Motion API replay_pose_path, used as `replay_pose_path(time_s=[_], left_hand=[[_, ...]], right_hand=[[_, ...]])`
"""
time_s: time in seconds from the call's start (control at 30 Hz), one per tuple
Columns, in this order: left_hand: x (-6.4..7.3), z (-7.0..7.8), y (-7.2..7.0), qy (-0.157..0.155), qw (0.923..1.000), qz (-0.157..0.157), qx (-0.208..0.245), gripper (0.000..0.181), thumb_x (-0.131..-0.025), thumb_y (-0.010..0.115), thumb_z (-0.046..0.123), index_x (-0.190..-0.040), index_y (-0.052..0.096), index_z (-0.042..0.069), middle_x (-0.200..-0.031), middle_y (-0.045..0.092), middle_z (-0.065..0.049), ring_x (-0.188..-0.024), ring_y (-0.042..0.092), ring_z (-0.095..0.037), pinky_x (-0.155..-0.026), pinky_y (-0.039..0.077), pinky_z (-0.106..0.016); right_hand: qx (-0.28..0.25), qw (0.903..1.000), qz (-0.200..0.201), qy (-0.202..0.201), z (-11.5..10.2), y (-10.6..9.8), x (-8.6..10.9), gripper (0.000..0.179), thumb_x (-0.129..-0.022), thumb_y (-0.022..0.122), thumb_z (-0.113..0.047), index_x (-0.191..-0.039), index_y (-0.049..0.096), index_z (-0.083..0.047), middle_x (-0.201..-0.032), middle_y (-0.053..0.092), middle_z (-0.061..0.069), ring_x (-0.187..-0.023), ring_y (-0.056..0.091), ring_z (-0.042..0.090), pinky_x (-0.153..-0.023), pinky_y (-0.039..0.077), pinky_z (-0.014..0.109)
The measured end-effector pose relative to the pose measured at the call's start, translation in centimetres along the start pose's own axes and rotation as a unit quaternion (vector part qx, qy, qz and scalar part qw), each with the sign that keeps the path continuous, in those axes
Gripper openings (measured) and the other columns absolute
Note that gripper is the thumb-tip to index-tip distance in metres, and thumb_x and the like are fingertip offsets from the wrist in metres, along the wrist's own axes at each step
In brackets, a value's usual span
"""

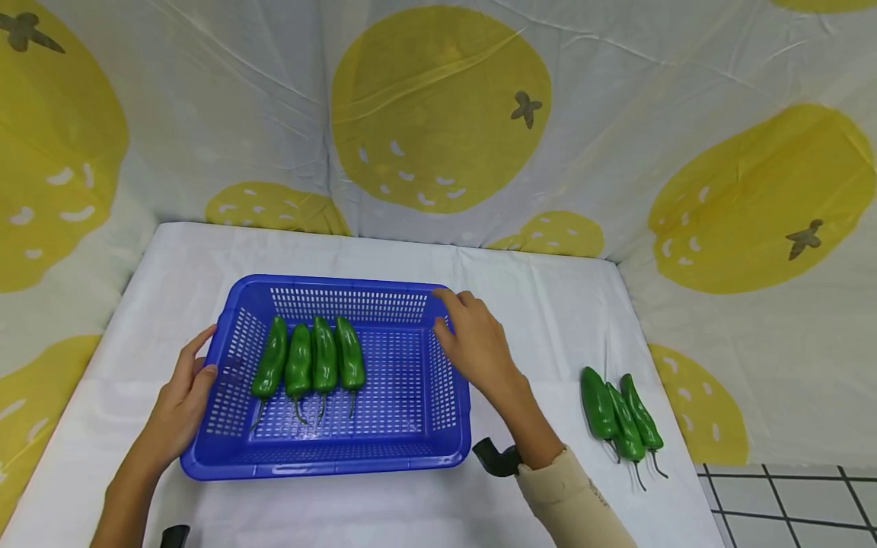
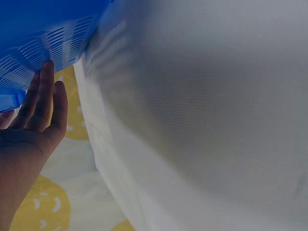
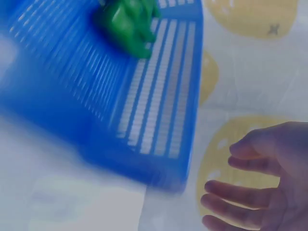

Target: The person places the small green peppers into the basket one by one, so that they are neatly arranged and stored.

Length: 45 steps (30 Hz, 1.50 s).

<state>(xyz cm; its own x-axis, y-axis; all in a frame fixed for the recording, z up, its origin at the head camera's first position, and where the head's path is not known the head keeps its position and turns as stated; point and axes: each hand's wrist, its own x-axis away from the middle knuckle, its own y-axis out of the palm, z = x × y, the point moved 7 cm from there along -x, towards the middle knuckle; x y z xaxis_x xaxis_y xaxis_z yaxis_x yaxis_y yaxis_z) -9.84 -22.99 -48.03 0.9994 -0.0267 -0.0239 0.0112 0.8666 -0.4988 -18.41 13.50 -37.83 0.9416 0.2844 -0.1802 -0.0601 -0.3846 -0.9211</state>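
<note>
A blue slotted plastic basket (image 1: pixel 322 469) sits before the person, four green chili peppers (image 1: pixel 324 358) side by side in its left half, stems nearest the person. The left hand (image 1: pixel 180 407) rests extended fingers against its left outer wall, unclenched; the right hand (image 1: pixel 476 335) is released, just beside the right end. Three more chilies (image 1: pixel 625 422) lie rightward on the white-covered table (image 1: pixel 548 327). Fruit-printed fabric (image 1: pixel 617 76) hangs around; tiled floor (image 1: pixel 808 498) shows lower right.

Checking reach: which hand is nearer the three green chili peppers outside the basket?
Right: the right hand is at the end of the blue basket facing those chili peppers; the left hand, at the opposite end.
</note>
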Motion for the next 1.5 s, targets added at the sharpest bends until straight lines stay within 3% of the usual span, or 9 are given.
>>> replay_pose_path(time_s=[0.33,0.5,0.63,0.8,0.9,1.1,1.3,1.5], left_hand=[[0.0,-0.2,-0.3,0.000,0.9999,0.004,-0.012,0.059,-0.108,0.027,0.015,-0.161,0.006,0.027,-0.132,0.049,-0.035,-0.098,0.061,-0.054,-0.066,0.056,-0.058],[0.2,-0.3,-0.3,-0.002,1.0000,0.004,0.001,0.059,-0.108,0.027,0.015,-0.161,0.006,0.027,-0.139,0.043,-0.038,-0.102,0.057,-0.061,-0.069,0.052,-0.068],[0.3,-0.4,-0.3,0.001,1.0000,0.004,0.006,0.059,-0.108,0.027,0.015,-0.161,0.006,0.026,-0.141,0.039,-0.039,-0.104,0.055,-0.063,-0.071,0.050,-0.071],[0.3,-0.4,-0.2,0.005,1.0000,0.005,0.004,0.058,-0.108,0.027,0.015,-0.161,0.006,0.026,-0.140,0.040,-0.040,-0.103,0.056,-0.063,-0.070,0.051,-0.071],[0.2,-0.5,-0.2,0.002,1.0000,0.003,0.004,0.059,-0.108,0.027,0.015,-0.161,0.005,0.026,-0.141,0.039,-0.040,-0.104,0.055,-0.064,-0.070,0.050,-0.071],[0.2,-0.6,-0.1,-0.003,1.0000,-0.002,0.005,0.059,-0.108,0.027,0.015,-0.161,0.004,0.026,-0.142,0.038,-0.040,-0.104,0.054,-0.065,-0.068,0.051,-0.070],[0.1,-0.4,-0.1,0.002,1.0000,-0.003,0.005,0.059,-0.108,0.027,0.015,-0.161,0.005,0.026,-0.142,0.038,-0.040,-0.104,0.054,-0.065,-0.069,0.050,-0.071],[0.0,-0.3,-0.1,0.006,0.9999,-0.005,0.007,0.059,-0.108,0.027,0.015,-0.161,0.005,0.027,-0.142,0.038,-0.040,-0.104,0.054,-0.064,-0.070,0.050,-0.071]], right_hand=[[0.026,0.9912,0.015,0.129,9.1,-1.2,4.8,0.043,-0.094,0.061,-0.014,-0.136,0.058,-0.011,-0.121,0.060,0.023,-0.102,0.060,0.038,-0.068,0.053,0.053],[0.047,0.9846,0.021,0.167,13.1,-1.1,7.5,0.045,-0.092,0.061,-0.010,-0.136,0.056,-0.005,-0.127,0.054,0.030,-0.104,0.058,0.046,-0.064,0.052,0.052],[0.062,0.9757,0.023,0.209,16.1,-1.5,9.6,0.048,-0.090,0.061,-0.007,-0.137,0.053,-0.002,-0.127,0.051,0.034,-0.102,0.056,0.052,-0.062,0.050,0.055],[0.066,0.9614,0.004,0.267,19.3,-1.9,12.0,0.050,-0.090,0.059,-0.007,-0.139,0.050,-0.001,-0.129,0.047,0.037,-0.106,0.052,0.056,-0.070,0.048,0.062],[0.064,0.9533,-0.013,0.295,20.7,-1.9,13.3,0.051,-0.091,0.059,-0.008,-0.140,0.048,-0.001,-0.130,0.045,0.036,-0.111,0.048,0.056,-0.076,0.046,0.065],[0.063,0.9416,-0.025,0.330,22.6,-1.5,15.5,0.053,-0.090,0.056,-0.007,-0.141,0.046,-0.001,-0.127,0.045,0.036,-0.109,0.047,0.056,-0.075,0.045,0.066],[0.069,0.9379,-0.032,0.338,23.3,-1.2,16.9,0.055,-0.088,0.058,-0.006,-0.141,0.046,0.001,-0.125,0.045,0.039,-0.101,0.052,0.056,-0.068,0.047,0.064],[0.049,0.9314,-0.053,0.357,24.0,-0.7,17.5,0.059,-0.090,0.061,-0.010,-0.145,0.041,-0.002,-0.127,0.042,0.038,-0.101,0.054,0.057,-0.072,0.045,0.067]])
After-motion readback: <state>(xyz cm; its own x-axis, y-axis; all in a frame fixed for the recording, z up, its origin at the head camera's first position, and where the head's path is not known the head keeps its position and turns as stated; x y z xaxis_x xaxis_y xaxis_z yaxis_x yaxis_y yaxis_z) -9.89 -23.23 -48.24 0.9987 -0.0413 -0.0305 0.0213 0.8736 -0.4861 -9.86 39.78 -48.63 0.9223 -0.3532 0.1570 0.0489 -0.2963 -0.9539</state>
